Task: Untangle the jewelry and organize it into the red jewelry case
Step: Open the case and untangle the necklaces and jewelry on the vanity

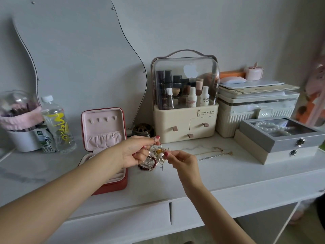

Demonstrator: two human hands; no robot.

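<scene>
Here, both hands meet over the white surface (219, 175), near its middle. The left hand (139, 152) pinches the top of a tangle (156, 154) of chains and beads, and the right hand (181, 160) pinches a white bead on it. The tangle hangs down and touches the surface, just right of the red case (105, 150).

The case stands open, its pink lid upright, and the left arm hides much of its tray. There is bare room in front of the hands, up to the front edge. A thin gold chain (216, 150) and a silver one (209, 157) lie to the right, apart from the tangle.

The tangle is too knotted to sort out. Dark red round beads (154, 165) loop at its bottom. A grey box (281, 136) with pearls sits at the far right.
</scene>
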